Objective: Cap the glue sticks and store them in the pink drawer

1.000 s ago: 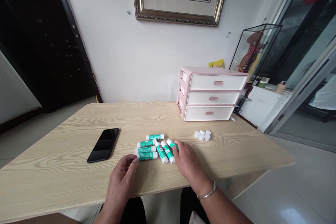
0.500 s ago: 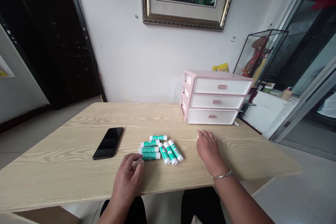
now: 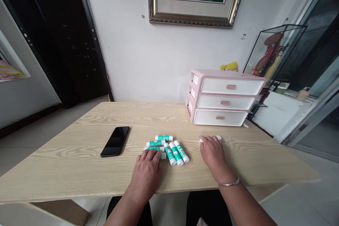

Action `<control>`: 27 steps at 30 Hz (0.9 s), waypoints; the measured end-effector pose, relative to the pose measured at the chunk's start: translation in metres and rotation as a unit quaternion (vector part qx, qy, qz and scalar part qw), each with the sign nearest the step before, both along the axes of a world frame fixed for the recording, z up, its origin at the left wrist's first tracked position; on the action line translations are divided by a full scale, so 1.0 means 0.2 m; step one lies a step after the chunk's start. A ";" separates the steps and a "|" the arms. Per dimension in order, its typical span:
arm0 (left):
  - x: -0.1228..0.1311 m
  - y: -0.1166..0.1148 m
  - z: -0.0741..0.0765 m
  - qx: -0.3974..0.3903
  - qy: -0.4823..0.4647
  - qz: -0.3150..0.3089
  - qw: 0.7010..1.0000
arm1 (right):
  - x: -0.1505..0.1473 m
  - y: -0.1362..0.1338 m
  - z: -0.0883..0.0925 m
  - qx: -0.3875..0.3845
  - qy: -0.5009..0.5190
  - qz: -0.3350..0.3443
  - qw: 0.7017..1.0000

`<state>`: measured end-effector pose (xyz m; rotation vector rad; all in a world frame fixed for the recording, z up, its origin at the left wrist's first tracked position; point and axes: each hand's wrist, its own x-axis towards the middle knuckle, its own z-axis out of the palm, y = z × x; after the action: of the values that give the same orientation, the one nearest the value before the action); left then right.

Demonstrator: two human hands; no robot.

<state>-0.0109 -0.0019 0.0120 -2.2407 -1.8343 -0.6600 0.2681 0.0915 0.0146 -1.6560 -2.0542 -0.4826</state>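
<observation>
"Seven green-and-white tubes (image 3: 176,154) lie on our worktop (image 3: 79,169), nearer us than the drawers (image 3: 225,102) and to their left. How's our grip?"

"We can't tell whether either hand is grasping: our left hand (image 3: 147,171) covers the nearest tubes, while white caps (image 3: 218,137) peek out beside the fingers of our right hand (image 3: 213,153), in front of the drawers."

"What would help?"

"We'd best pinch one cap lightly by its rim, leaving the others undisturbed, and steady the tubes gently, since they could roll."
</observation>
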 end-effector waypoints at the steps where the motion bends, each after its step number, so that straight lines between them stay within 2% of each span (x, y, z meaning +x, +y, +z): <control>1: 0.01 0.00 0.01 -0.005 0.005 0.007 1.000 | 0.00 0.00 0.01 0.005 0.009 0.003 1.000; 5: 0.02 -0.02 0.04 -0.027 0.014 0.021 0.999 | -0.03 -0.02 0.02 0.044 0.081 0.036 0.995; 8: 0.01 -0.04 0.08 -0.051 0.014 0.035 0.998 | -0.07 -0.05 0.01 0.060 0.185 0.084 0.977; 12: -0.03 -0.04 0.09 -0.088 -0.009 0.033 0.996 | -0.18 -0.17 -0.01 0.025 0.340 0.152 0.928; 15: -0.07 -0.05 0.07 -0.111 -0.117 0.002 0.987 | -0.28 -0.29 0.00 -0.034 0.437 0.186 0.880; 19: -0.10 -0.11 0.05 -0.106 -0.310 -0.077 0.942 | -0.38 -0.45 0.06 -0.118 0.515 0.241 0.814; 21: -0.09 -0.15 0.05 -0.126 -0.376 -0.106 0.912 | -0.42 -0.51 0.09 -0.146 0.524 0.265 0.796; 24: -0.05 -0.20 0.05 -0.187 -0.444 -0.136 0.865 | -0.46 -0.56 0.12 -0.155 0.511 0.300 0.790; 27: -0.02 -0.23 0.07 -0.238 -0.488 -0.166 0.823 | -0.47 -0.57 0.12 -0.144 0.482 0.321 0.803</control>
<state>-0.0144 -0.0488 0.0263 -2.8746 -2.1633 -1.8941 0.1736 -0.0229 0.0377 -0.8671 -1.7015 0.7926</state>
